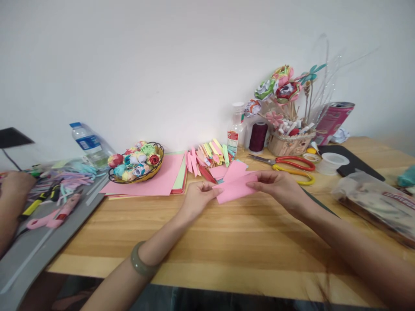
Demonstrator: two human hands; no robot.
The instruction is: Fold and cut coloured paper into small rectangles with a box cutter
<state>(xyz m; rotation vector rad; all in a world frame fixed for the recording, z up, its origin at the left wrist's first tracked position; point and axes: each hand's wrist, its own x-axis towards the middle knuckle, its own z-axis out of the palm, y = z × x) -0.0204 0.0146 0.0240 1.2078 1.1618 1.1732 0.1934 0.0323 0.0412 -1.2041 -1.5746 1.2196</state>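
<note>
A folded piece of pink paper [235, 188] is held above the wooden table [181, 242], between my two hands. My left hand [199, 198] pinches its left end, thumb on top. At the right end, the thumb and fingers of my right hand [275, 186] close on the upper edge. Just behind the paper lie other pink pieces [236, 169] and a pile of folded colored strips [209, 156]. Scissors [285, 165] with red and yellow handles rest behind my right hand.
Left of the strips, a basket of paper flowers [138, 162] sits on pink sheets [173, 172]. A flower arrangement [290, 140], thread spool [258, 137] and bottle [236, 129] stand behind. A plastic bag [379, 203] lies right. Another person's hand [16, 185] is far left.
</note>
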